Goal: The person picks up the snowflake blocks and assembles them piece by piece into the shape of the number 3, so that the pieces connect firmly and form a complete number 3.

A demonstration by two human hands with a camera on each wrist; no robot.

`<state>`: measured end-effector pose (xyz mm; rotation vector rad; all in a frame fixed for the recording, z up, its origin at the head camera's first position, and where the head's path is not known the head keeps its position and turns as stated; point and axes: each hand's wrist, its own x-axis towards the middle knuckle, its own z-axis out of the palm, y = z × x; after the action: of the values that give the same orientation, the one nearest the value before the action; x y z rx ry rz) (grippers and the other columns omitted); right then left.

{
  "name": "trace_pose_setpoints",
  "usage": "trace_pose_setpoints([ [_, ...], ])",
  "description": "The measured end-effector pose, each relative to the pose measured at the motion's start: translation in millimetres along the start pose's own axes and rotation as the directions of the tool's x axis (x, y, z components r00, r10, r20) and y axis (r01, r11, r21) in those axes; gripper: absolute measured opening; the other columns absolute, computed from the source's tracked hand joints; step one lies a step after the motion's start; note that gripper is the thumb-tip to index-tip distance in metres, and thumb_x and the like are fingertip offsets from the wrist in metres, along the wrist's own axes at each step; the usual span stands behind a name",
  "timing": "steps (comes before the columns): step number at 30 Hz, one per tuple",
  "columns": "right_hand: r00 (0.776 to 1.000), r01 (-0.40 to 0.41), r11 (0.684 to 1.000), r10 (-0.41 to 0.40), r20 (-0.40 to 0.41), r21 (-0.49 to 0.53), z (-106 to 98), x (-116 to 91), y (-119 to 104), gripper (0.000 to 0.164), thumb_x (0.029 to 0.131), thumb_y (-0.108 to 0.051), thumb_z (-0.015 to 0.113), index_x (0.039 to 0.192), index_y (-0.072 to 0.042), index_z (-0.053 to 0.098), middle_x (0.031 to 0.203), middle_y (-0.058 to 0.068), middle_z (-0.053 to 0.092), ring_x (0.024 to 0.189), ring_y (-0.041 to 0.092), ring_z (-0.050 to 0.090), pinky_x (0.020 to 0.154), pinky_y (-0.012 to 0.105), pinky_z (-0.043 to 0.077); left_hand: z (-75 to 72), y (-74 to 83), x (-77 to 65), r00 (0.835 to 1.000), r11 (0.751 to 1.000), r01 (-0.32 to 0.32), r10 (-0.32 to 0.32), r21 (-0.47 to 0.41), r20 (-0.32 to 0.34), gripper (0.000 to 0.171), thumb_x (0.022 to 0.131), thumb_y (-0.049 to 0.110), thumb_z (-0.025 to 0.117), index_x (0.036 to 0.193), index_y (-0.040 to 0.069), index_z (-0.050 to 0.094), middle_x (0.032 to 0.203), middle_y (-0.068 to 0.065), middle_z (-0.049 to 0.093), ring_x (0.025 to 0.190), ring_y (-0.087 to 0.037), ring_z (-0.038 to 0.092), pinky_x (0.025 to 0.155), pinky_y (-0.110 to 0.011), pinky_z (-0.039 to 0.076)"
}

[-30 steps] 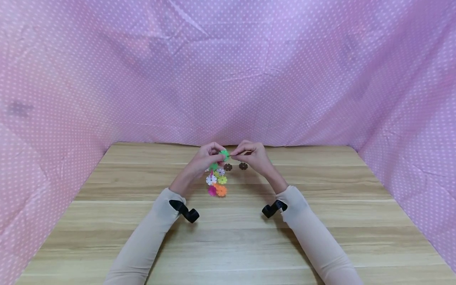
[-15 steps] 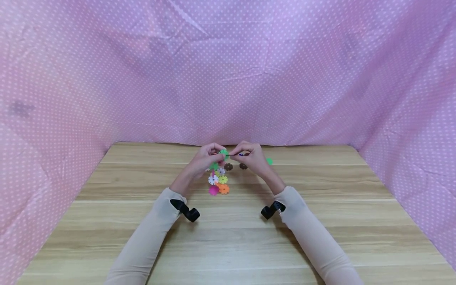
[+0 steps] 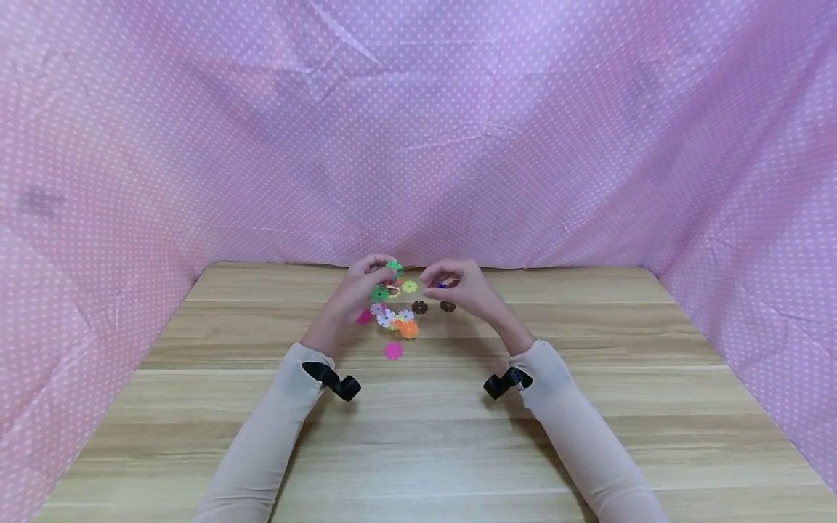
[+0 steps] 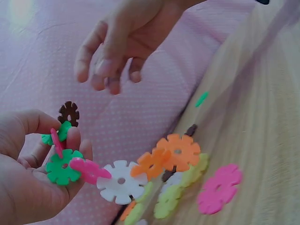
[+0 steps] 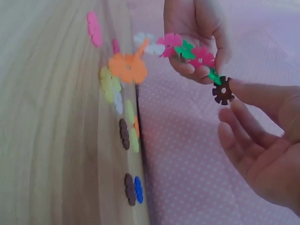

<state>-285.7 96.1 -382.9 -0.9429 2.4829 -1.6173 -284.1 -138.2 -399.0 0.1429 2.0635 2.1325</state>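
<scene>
A chain of interlocked plastic snowflake discs hangs from my left hand point(image 3: 353, 294), whose thumb and fingers pinch it near a green disc point(image 4: 64, 167). In the left wrist view a brown disc point(image 4: 69, 113) tops the chain, joined to a second green disc. Down the chain come pink discs, a white disc point(image 4: 121, 182) and orange discs point(image 4: 178, 152). My right hand point(image 3: 458, 283) hovers to the right, fingers loosely bent, apart from the chain in the head and left wrist views. In the right wrist view its thumb appears beside the brown disc; contact there is unclear.
On the wooden table point(image 3: 418, 450) lie loose discs: a pink one point(image 3: 394, 351), a yellow one point(image 3: 409, 287), brown ones point(image 3: 420, 307), a blue one point(image 5: 138, 190) and a green one point(image 4: 202, 99). Pink dotted cloth point(image 3: 418, 145) surrounds the table's back and sides.
My left hand has moved left and slightly up, taking the chain along. My right hand has let go of the brown disc, so a gap separates the hands. The chain's orange end has risen.
</scene>
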Motion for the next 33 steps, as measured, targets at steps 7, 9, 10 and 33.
trace_pose_setpoints([
  [7,0.957,0.042,0.998,-0.026,0.289,-0.051,15.4,-1.5,-3.7,0.024,0.087,-0.002,0.078,0.110,0.002,0.073,0.098,0.017,0.075,0.085,0.016,0.070,0.077,0.029,0.062,-10.5,3.9,0.0,1.000,0.999,-0.003,0.005,0.054,-0.030,0.016,0.100,0.017,0.060,0.114,0.010,0.061,0.105,0.002,0.060,0.096,-0.014,0.056,0.084,-0.024,0.050],
  [9,0.936,0.041,0.996,-0.011,0.351,-0.080,21.4,-2.3,-3.1,0.026,0.087,-0.003,0.078,0.111,0.004,0.072,0.102,0.020,0.074,0.086,0.016,0.070,0.080,0.029,0.062,-12.1,3.5,0.3,1.000,0.999,-0.006,0.008,0.054,-0.028,0.016,0.100,0.017,0.060,0.114,0.010,0.061,0.105,0.002,0.060,0.096,-0.014,0.056,0.083,-0.024,0.050],
  [10,0.926,0.044,0.995,-0.006,0.378,-0.093,24.3,-2.7,-2.6,0.027,0.087,-0.003,0.079,0.112,0.005,0.071,0.104,0.021,0.074,0.087,0.016,0.070,0.080,0.029,0.061,-12.7,3.5,0.2,1.000,0.998,-0.006,0.008,0.055,-0.028,0.015,0.100,0.017,0.060,0.114,0.010,0.061,0.105,0.002,0.060,0.096,-0.014,0.056,0.083,-0.024,0.050],
  [33,0.787,0.117,0.946,0.098,0.609,-0.303,60.3,-0.1,2.2,0.031,0.087,-0.005,0.078,0.117,-0.002,0.073,0.098,0.007,0.068,0.083,0.008,0.058,0.074,0.015,0.051,-15.0,2.1,-0.4,1.000,0.998,0.001,0.000,0.058,-0.009,0.022,0.100,0.017,0.061,0.120,0.007,0.060,0.113,0.001,0.059,0.107,-0.016,0.055,0.095,-0.028,0.048],
])
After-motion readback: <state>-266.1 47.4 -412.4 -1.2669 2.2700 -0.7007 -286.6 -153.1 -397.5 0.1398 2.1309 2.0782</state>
